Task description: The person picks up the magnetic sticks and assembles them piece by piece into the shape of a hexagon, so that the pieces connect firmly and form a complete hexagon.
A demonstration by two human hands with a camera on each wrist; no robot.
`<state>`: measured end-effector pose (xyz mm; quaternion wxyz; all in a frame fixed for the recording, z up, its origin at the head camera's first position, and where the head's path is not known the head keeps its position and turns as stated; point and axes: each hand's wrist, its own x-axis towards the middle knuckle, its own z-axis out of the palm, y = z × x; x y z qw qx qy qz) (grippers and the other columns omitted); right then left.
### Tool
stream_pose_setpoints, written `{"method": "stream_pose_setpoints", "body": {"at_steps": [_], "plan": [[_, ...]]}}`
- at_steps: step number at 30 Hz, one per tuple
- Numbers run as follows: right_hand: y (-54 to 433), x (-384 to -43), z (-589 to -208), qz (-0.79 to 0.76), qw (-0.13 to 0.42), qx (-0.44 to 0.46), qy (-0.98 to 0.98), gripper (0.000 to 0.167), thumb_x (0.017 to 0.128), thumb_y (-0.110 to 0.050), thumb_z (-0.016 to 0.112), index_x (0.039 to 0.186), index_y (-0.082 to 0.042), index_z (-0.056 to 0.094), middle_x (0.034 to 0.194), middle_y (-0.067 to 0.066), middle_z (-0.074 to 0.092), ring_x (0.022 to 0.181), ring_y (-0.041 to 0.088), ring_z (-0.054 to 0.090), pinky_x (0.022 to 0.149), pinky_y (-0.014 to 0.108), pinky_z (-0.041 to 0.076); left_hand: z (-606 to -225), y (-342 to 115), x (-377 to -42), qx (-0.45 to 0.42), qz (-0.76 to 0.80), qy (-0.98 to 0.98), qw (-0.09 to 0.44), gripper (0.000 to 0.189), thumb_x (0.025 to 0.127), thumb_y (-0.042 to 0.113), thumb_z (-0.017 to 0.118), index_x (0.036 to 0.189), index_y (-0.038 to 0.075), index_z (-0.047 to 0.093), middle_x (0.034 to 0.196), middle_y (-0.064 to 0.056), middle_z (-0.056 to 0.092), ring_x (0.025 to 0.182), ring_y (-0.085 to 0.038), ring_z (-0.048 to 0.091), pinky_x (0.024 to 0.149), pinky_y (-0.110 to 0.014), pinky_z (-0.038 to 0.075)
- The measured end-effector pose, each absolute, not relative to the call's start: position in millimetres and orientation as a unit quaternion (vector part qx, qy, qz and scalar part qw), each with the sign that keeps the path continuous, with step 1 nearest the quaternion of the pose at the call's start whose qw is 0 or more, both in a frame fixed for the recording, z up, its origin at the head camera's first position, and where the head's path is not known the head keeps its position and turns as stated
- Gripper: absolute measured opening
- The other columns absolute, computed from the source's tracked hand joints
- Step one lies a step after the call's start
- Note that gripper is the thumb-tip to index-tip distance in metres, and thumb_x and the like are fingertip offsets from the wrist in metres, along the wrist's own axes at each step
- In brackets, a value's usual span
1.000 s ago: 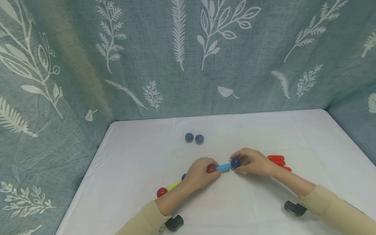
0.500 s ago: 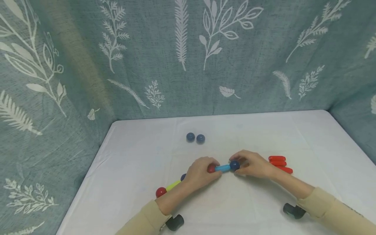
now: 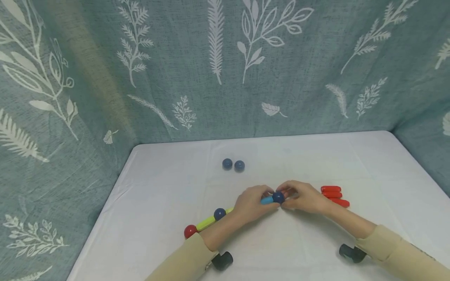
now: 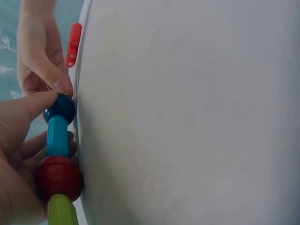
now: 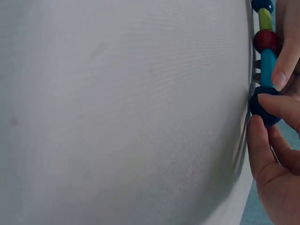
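A jointed chain of balls and rods lies slantwise across the white table. A red ball (image 3: pixel 190 231), a yellow-green rod (image 3: pixel 206 223) and a dark blue ball (image 3: pixel 220 214) show at its left. Farther along, my left hand (image 3: pixel 254 203) grips the light blue rod (image 4: pixel 57 136), its thumb reaching the dark blue end ball (image 3: pixel 278 197). A second red ball (image 4: pixel 58 178) joins that rod, hidden by the hand in the head view. My right hand (image 3: pixel 305 198) pinches the end ball, which touches the rod's tip.
Two loose dark blue balls (image 3: pixel 233 165) sit toward the table's back. Several red rods (image 3: pixel 331 194) lie side by side right of my right hand. Patterned green curtain cloth (image 3: pixel 225 70) rises behind the table (image 3: pixel 168 168).
My left hand has slid right from the red ball along the light blue rod, uncovering more of the chain's left part. The end ball in my right hand has shifted slightly left.
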<state>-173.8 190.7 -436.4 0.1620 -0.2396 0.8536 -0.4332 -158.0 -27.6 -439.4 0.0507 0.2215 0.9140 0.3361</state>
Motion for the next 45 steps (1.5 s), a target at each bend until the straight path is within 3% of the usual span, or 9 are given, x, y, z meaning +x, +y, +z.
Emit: {"method": "stream_pose_setpoints", "body": {"at_steps": [9,13,19,24,29,37,45], "plan": [[202,-172,-430,-0.419,0.152,-0.227,0.866,0.031,0.086,-0.011,0.073,0.116,-0.008,0.064,0.101,-0.001,0.066,0.096,0.02,0.061,0.076,0.025,0.054,-438,-22,-158,0.21,0.323,0.921,0.052,0.037,0.087,0.043,0.071,0.112,0.016,0.069,0.096,0.004,0.069,0.087,-0.01,0.063,0.072,-0.023,0.048],[220,-172,-420,-0.393,0.098,-0.246,0.881,0.027,0.086,-0.009,0.073,0.112,-0.009,0.067,0.103,0.0,0.067,0.096,0.019,0.062,0.081,0.028,0.054,-437,-22,-157,0.214,0.32,0.922,0.048,0.036,0.088,0.043,0.07,0.112,0.016,0.069,0.1,0.002,0.07,0.091,-0.012,0.064,0.075,-0.025,0.05],[263,-173,-406,-0.314,0.026,-0.238,0.919,0.023,0.085,-0.006,0.074,0.108,-0.007,0.069,0.106,0.006,0.067,0.096,0.027,0.063,0.079,0.038,0.055,-437,-22,-156,0.218,0.321,0.92,0.052,0.037,0.088,0.042,0.07,0.114,0.016,0.069,0.103,0.002,0.07,0.095,-0.012,0.064,0.078,-0.025,0.05],[290,-175,-406,-0.291,0.059,-0.17,0.94,0.023,0.086,-0.009,0.071,0.109,-0.003,0.069,0.105,0.013,0.065,0.094,0.032,0.063,0.074,0.041,0.056,-437,-24,-156,0.217,0.321,0.92,0.058,0.037,0.088,0.043,0.07,0.114,0.016,0.068,0.104,0.002,0.07,0.096,-0.013,0.064,0.08,-0.026,0.05],[299,-179,-411,-0.29,0.088,-0.141,0.943,0.021,0.087,-0.011,0.07,0.107,-0.002,0.07,0.099,0.009,0.065,0.091,0.029,0.062,0.072,0.039,0.055,-438,-27,-157,0.215,0.327,0.918,0.06,0.037,0.087,0.043,0.071,0.113,0.017,0.069,0.104,0.002,0.07,0.096,-0.012,0.064,0.081,-0.026,0.05],[297,-185,-420,-0.279,0.093,-0.146,0.945,0.023,0.087,-0.015,0.072,0.108,-0.005,0.069,0.104,0.01,0.067,0.094,0.03,0.061,0.079,0.046,0.052,-439,-29,-156,0.214,0.333,0.916,0.062,0.037,0.087,0.043,0.071,0.113,0.017,0.069,0.102,0.003,0.07,0.094,-0.011,0.063,0.079,-0.025,0.049],[266,-185,-416,-0.303,0.081,-0.188,0.931,0.025,0.087,-0.016,0.074,0.11,-0.009,0.069,0.106,0.007,0.067,0.092,0.023,0.061,0.074,0.036,0.05,-441,-32,-156,0.216,0.339,0.914,0.055,0.037,0.086,0.043,0.072,0.112,0.016,0.069,0.102,0.003,0.071,0.095,-0.011,0.064,0.08,-0.025,0.05]]}}
